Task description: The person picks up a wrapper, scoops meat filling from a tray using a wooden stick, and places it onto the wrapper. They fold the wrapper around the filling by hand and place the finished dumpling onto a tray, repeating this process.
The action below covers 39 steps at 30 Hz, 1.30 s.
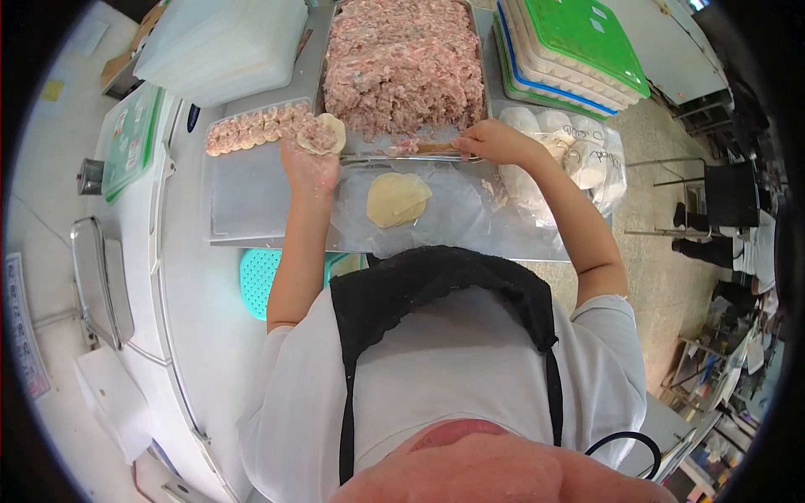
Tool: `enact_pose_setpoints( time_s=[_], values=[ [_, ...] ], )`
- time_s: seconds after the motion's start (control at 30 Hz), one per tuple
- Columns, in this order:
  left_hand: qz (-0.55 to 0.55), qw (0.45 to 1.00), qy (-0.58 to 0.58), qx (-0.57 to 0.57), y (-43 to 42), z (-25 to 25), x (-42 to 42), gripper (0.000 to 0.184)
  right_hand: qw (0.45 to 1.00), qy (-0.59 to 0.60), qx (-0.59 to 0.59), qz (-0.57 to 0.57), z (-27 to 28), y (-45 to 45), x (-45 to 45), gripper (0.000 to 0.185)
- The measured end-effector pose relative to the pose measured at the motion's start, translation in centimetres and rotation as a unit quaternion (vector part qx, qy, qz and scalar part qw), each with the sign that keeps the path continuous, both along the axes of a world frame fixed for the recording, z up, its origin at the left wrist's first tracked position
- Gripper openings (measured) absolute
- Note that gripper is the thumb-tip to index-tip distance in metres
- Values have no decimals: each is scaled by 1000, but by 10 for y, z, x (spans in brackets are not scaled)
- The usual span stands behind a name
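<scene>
On my left hand [309, 163] lies a round dough wrapper [333, 132] with meat filling on it, beside the tray of filled dumplings [256, 127]. My right hand [495, 142] grips a wooden spatula [436, 147], whose far end has a bit of filling on it. That end is near the front edge of a large tray of minced meat [402, 67]. Below, a stack of flat dough wrappers [397, 199] rests on clear plastic.
Stacked translucent trays [222, 46] stand at the back left. Green-lidded dumpling trays [579, 50] are at the back right, above bagged dough [579, 155]. A turquoise basket [258, 281] is under the table's front edge. A person's legs [713, 251] show at far right.
</scene>
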State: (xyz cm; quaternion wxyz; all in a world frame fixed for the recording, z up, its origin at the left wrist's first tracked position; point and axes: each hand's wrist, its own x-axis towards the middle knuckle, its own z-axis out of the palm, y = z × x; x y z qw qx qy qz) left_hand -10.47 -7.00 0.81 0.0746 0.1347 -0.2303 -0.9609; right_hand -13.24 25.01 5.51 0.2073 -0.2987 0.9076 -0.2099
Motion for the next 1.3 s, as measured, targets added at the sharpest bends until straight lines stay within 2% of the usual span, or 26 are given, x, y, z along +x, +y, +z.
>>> enact_pose_setpoints(
  time_s=[0.07,0.1,0.17,0.2,0.27,0.3,0.37,0.4,0.47,0.5,0.53,0.57,0.6,0.67,0.7,0.77,0.8,0.87,0.93,1.0,1.07,1.1,1.17,1.2,1.27,1.3],
  values=[
    [15,1000,-16,4,10,4,7,42,994,-74,-71,-47,-1,-3,-3,41],
    [23,999,-35,8,15,7,11,42,994,-75,-71,-39,-1,-6,-6,41],
    [45,998,-43,-3,23,11,12,43,994,101,29,-3,-2,-16,-12,39],
    [59,997,-50,-13,25,12,12,43,995,99,28,0,-13,-21,-14,39],
    [62,997,-40,-13,24,7,13,44,973,159,159,41,-40,-32,-17,37],
    [62,998,-27,-13,22,3,12,44,973,160,160,42,-39,-37,-13,37],
    [68,997,-16,-33,15,-11,8,45,986,143,83,27,-36,-46,0,38],
    [72,996,-4,-54,12,-15,7,46,986,144,84,28,-30,-42,-1,38],
    [55,998,-8,-39,13,-15,7,48,992,-86,-95,-11,-5,-32,-6,38],
    [37,999,-13,-24,15,-15,8,51,992,-85,-92,-8,6,-35,-4,38],
    [38,999,-13,-21,23,-2,11,51,986,-95,-123,-63,16,-39,1,37],
    [-6,1000,0,16,33,12,11,55,976,-103,-154,-119,21,-44,5,37],
    [-51,997,14,52,42,27,9,59,976,-102,-151,-119,18,-51,8,37],
    [-50,995,-3,90,51,42,0,65,958,19,-258,-122,0,-63,12,30],
    [-49,991,-21,124,52,45,-5,70,958,22,-257,-125,-12,-63,13,30],
    [-52,990,-28,125,42,41,-14,75,952,194,-234,-45,-31,-62,17,27],
    [-48,990,-34,126,35,37,-18,81,952,196,-232,-46,-18,-57,18,27],
    [-26,991,-54,123,24,21,-26,83,978,209,-6,-24,23,-47,26,27],
    [-9,990,-77,117,23,20,-29,85,972,225,-38,-56,34,-59,41,27],
    [-96,992,-21,83,29,27,-26,84,963,244,-69,-89,31,-62,43,27],
    [-97,991,-54,71,37,54,-17,81,966,252,-7,-57,15,-59,37,27],
    [-90,991,-84,59,40,63,-16,77,966,254,-4,-56,31,-59,41,27],
    [-91,991,-73,72,35,51,-22,76,954,279,91,-64,76,-62,53,29],
    [-95,990,-67,81,33,46,-25,75,954,279,90,-65,71,-66,53,29],
    [-89,991,-53,83,43,52,-30,74,955,289,-9,-63,53,-75,57,28],
    [-79,992,-36,87,47,55,-31,73,955,290,-8,-62,52,-71,55,28]
  ],
)
